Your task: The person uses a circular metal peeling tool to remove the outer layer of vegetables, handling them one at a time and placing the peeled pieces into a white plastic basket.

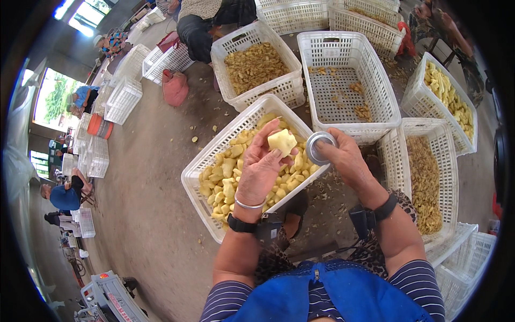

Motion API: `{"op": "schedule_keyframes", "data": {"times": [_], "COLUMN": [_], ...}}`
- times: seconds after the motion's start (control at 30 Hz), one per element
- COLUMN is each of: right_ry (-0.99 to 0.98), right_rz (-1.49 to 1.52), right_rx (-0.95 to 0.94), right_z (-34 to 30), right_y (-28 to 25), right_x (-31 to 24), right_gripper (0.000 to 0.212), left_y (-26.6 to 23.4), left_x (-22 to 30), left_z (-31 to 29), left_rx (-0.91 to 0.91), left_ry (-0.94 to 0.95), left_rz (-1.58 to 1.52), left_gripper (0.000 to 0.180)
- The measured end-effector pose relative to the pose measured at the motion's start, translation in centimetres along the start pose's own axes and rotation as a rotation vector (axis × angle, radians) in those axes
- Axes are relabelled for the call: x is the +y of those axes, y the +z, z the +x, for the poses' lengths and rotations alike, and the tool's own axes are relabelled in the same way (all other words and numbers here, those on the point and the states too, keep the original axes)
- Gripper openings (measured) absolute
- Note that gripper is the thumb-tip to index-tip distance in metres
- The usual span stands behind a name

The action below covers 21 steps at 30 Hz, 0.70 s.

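Note:
My left hand (256, 181) grips a pale yellow, peeled chunk of what looks like ginger (282, 140) between thumb and fingers. A round, silvery metal disc like a jar lid (315, 155) is in my right hand (347, 162), thumb pressed on its face. The disc is just right of the chunk and apart from it. Below both hands stands a white perforated crate (191, 176), tilted in view, holding many peeled yellow pieces (228, 188). My forearms and hands cover part of these pieces.
Beyond stand a crate of brownish scraps (255, 67) and a crate (343, 75) with a few bits. On the right are a crate of yellow pieces (449, 96) and one of shreds (424, 182). A pink bag (175, 87) lies on the floor. Other people sit around.

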State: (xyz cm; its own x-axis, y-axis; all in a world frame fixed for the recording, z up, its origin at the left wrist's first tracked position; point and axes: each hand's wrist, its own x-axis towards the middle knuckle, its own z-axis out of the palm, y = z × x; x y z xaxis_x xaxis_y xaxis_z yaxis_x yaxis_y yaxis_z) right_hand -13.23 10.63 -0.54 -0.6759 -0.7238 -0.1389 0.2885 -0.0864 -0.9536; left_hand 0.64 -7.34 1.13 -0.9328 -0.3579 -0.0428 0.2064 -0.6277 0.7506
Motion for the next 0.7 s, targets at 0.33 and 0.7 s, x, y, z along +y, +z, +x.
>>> {"op": "schedule_keyframes", "data": {"times": [0.33,0.7], "right_ry": [0.066,-0.24], "right_rz": [-0.549,-0.097], "right_rx": [-0.073,0.136], "right_z": [6.1,3.9], "right_y": [0.1,1.0], "right_x": [11.5,-0.6], "right_gripper": [0.04,0.019], "left_y": [-0.2,0.1], "left_x": [-0.8,-2.2], "left_z": [0.2,0.0], "left_rx": [-0.018,0.075], "left_ry": [0.165,0.171], "left_rz": [-0.094,0.44], "left_gripper": [0.055,0.05]}}
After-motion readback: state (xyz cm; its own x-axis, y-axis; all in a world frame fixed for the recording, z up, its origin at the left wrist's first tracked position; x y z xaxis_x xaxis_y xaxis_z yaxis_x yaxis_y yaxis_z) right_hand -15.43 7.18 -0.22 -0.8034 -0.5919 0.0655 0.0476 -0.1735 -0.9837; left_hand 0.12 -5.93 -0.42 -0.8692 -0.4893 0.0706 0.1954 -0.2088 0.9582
